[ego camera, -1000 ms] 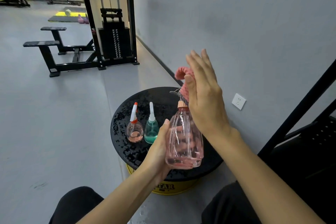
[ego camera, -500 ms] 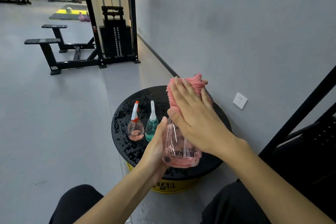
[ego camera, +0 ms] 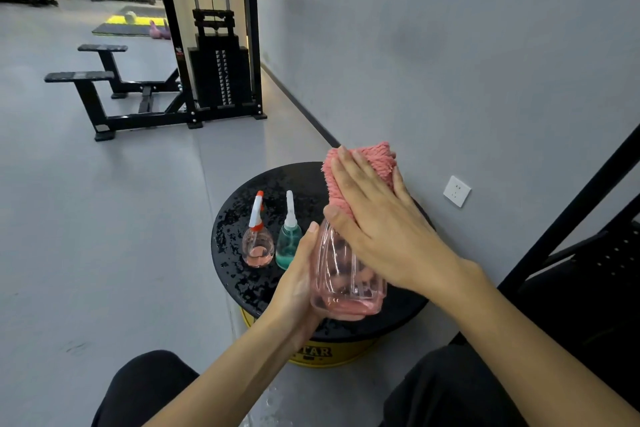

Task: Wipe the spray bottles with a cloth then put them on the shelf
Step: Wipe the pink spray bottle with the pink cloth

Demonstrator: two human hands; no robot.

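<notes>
My left hand (ego camera: 300,282) grips the lower body of a large clear pink spray bottle (ego camera: 344,282), held above the round black stool top (ego camera: 235,236). My right hand (ego camera: 377,222) presses a pink fluffy cloth (ego camera: 363,166) over the bottle's head and shoulder, hiding the nozzle. Two small bottles stand on the wet stool top to the left: a pink one with a white and orange sprayer (ego camera: 258,243) and a green one with a white nozzle (ego camera: 289,243).
The grey wall with a white socket (ego camera: 457,191) runs along the right. A black rack frame (ego camera: 571,215) rises at the far right. A black cable machine (ego camera: 218,55) and benches (ego camera: 86,80) stand behind on the grey floor. My dark-clothed knees are at the bottom.
My right hand came down from an open raised pose and now lies flat over the cloth on the bottle's top. The bottle has tilted slightly toward me.
</notes>
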